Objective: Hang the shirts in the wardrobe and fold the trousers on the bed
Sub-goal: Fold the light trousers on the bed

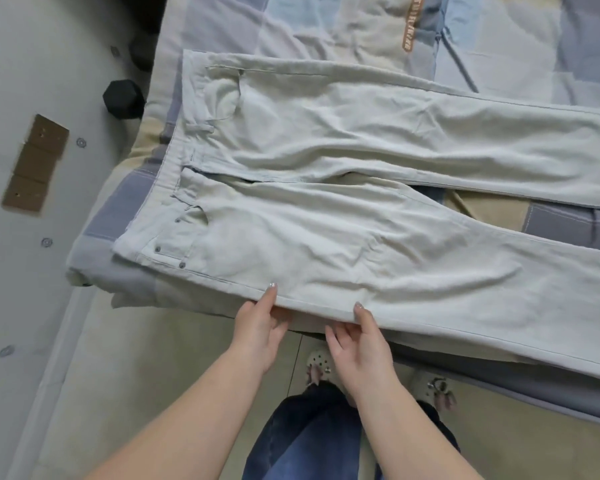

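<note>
A bed [499,46] covered with a patchwork quilt of blue, grey and beige squares carries a pair of pale cream trousers [343,209], spread flat and front side up across the mattress, waistband toward the left end and both legs running off to the right. The fabric is light, faintly creased, with contrast stitching along the seams, belt loops at the waist, an open fly and small metal rivets at the near front pocket; the two legs part in a narrow V that exposes the quilt between them. The near leg lies along the bed's front edge. There the person's left hand [257,327] pinches the outer seam, thumb on top and fingers tucked under the cloth, while the right hand [361,337], just beside it, grips the same seam the same way. On the pale floor left of the bed sit a black hexagonal dumbbell [123,98] and a brown strip of cardboard [35,164]. Below the hands, the person's blue jeans [309,438] and cream clogs [430,386] show on the tiled floor.
</note>
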